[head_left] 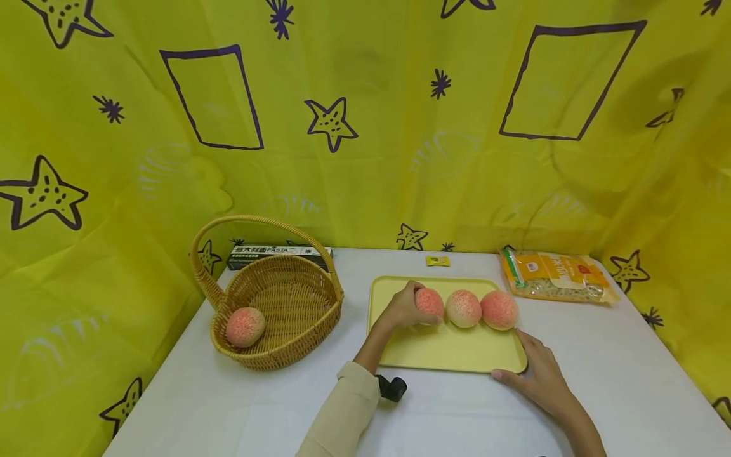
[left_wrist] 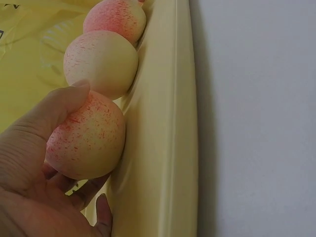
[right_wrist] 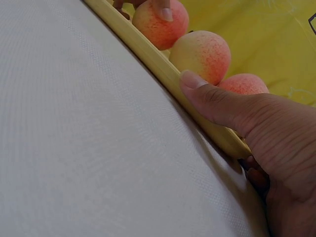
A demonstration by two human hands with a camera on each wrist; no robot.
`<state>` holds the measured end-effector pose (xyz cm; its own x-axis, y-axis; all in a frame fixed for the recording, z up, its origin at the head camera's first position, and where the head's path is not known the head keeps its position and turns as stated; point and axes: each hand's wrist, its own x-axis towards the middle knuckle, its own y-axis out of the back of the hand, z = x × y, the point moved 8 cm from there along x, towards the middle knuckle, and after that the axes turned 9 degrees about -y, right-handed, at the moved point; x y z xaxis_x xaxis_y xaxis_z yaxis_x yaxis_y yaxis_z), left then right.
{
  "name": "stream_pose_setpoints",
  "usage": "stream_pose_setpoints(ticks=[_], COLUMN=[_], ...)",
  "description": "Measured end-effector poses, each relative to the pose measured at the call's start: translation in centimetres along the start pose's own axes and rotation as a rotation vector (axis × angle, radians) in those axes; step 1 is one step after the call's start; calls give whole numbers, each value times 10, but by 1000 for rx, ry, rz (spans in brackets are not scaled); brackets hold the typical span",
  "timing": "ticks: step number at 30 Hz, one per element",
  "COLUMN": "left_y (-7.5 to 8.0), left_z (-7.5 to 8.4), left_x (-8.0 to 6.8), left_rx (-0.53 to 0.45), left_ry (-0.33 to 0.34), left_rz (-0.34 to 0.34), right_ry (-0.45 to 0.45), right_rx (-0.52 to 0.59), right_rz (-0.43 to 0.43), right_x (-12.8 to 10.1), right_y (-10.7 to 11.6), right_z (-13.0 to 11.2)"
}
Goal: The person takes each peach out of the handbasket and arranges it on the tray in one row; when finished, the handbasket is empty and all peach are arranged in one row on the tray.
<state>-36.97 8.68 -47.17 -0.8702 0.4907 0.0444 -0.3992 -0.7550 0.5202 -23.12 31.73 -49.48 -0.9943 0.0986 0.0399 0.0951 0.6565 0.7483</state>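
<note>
Bare table (head_left: 457, 406) before tray (head_left: 445, 355)

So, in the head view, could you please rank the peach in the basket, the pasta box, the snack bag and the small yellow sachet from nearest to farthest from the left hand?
From the left hand, which grips the leftmost tray peach:
1. Small yellow sachet, just behind the tray.
2. Snack bag, far right.
3. Pasta box behind the basket and peach in the basket, both left: too close to call.
</note>
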Motion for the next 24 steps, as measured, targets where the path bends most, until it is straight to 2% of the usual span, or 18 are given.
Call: stream_pose_setpoints(ticks=[13,17,24], left_y=[-6,-6,-3], left_z=[-3,-6,-7], left_x=[6,5,1], left_rx=[-23,-39,-140], left_ry=[14,20,-8], left_rz=[9,-16,-72], right_ry=[-10,-18,-14], right_rx=[-8,-11,-7], right_rz=[-7,-14,-9], right_x=[0,-1,0], right_y=[0,0,0], right_z=[-1,-1,0])
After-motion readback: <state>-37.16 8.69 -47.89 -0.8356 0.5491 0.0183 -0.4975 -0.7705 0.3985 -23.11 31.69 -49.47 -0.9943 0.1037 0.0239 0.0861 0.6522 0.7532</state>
